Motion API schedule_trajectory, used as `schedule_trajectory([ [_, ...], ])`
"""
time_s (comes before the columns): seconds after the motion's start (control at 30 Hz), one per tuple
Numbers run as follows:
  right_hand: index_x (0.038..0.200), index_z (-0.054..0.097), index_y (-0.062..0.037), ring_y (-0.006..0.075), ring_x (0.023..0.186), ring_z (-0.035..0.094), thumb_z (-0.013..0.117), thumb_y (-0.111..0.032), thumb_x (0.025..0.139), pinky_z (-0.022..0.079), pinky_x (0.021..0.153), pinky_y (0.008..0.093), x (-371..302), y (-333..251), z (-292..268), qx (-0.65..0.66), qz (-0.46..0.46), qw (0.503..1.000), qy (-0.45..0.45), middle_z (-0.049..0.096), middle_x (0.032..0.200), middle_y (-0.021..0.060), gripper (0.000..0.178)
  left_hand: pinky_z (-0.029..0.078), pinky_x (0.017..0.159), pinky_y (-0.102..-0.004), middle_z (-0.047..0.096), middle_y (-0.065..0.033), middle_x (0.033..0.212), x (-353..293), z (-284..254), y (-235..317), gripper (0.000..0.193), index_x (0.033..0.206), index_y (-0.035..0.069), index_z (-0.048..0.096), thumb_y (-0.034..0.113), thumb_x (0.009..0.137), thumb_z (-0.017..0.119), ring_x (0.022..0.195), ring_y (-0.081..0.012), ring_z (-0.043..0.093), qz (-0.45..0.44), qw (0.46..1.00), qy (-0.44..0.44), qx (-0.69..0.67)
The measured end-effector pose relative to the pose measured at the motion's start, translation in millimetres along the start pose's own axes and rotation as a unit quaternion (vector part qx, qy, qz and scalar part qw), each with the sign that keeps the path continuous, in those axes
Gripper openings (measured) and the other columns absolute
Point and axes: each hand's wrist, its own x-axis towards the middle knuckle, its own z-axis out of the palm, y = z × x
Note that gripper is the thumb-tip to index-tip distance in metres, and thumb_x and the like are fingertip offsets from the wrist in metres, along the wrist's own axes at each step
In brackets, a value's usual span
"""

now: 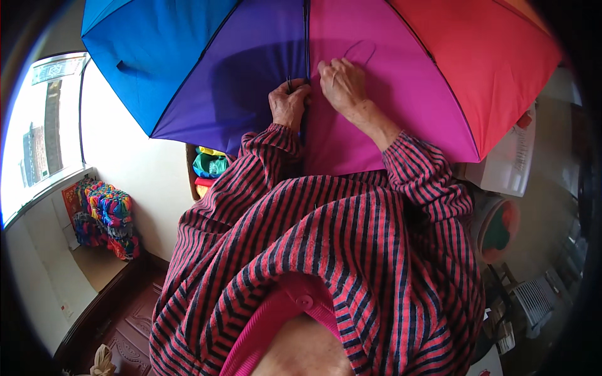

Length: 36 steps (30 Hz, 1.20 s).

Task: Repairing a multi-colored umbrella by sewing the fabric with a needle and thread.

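A large open umbrella (389,125) spreads in front of me, with blue, purple, pink, red and orange panels. Dark thin ribs run along its seams. At the seam between the purple and pink panels, my left hand (289,106) is closed in a pinch on the umbrella, and short thin dark ends stick up by its fingertips. Just right of that seam, over the pink panel, my right hand (343,84) is closed with its fingertips together. A thin dark thread (360,42) loops up from it; whether a needle is in the fingers is hidden.
Bundles of multicoloured yarn (110,213) stand by the window (50,119) on the left. Brightly coloured packets (210,164) sit in a box below the umbrella's left edge. On the right are a round container (500,229), a white box (511,160) and a chair (536,301).
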Motion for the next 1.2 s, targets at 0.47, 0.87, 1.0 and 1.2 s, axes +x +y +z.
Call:
schedule_trajectory([
  [0.47,0.075,0.059,-0.0044,0.0326,0.071,0.062,0.054,-0.013,0.079,0.049,0.059,0.044,0,5,10,0.116,-0.039,0.987,-0.106,0.059,0.069,0.0143,0.011,0.037,0.044,-0.0198,0.064,-0.0056,0.071,-3,1,4,0.016,0.095,0.0,0.062,0.007,0.08,0.063,0.055,-0.0101,0.056,0.001,0.999,-0.015,-0.036],
  [0.87,0.081,0.052,-0.0012,0.0342,0.072,0.061,0.057,-0.003,0.077,0.049,0.058,0.0437,-2,5,4,0.155,-0.027,0.986,-0.052,0.052,0.082,0.0143,0.006,0.037,0.04,-0.022,0.064,-0.0115,0.072,2,-1,6,0.011,0.091,0.003,0.051,0.013,0.091,0.05,0.051,-0.0141,0.057,-0.026,0.998,0.01,-0.048],
  [1.0,0.08,0.053,0.0011,0.0346,0.07,0.062,0.052,-0.002,0.079,0.051,0.056,0.0438,0,7,3,0.169,-0.052,0.984,-0.036,0.052,0.086,0.0168,0.003,0.038,0.039,-0.023,0.064,-0.0125,0.072,4,-4,6,0.012,0.09,0.003,0.049,0.015,0.092,0.05,0.049,-0.015,0.057,-0.019,0.998,0.004,-0.066],
  [1.2,0.082,0.051,-0.0006,0.0324,0.075,0.06,0.06,0.001,0.075,0.05,0.06,0.0415,-7,5,6,0.172,-0.033,0.983,-0.049,0.049,0.087,0.0118,0.011,0.038,0.041,-0.023,0.065,-0.0129,0.074,1,-4,4,0.012,0.089,0.002,0.052,0.014,0.092,0.049,0.052,-0.0149,0.057,-0.037,0.997,0.009,-0.066],
])
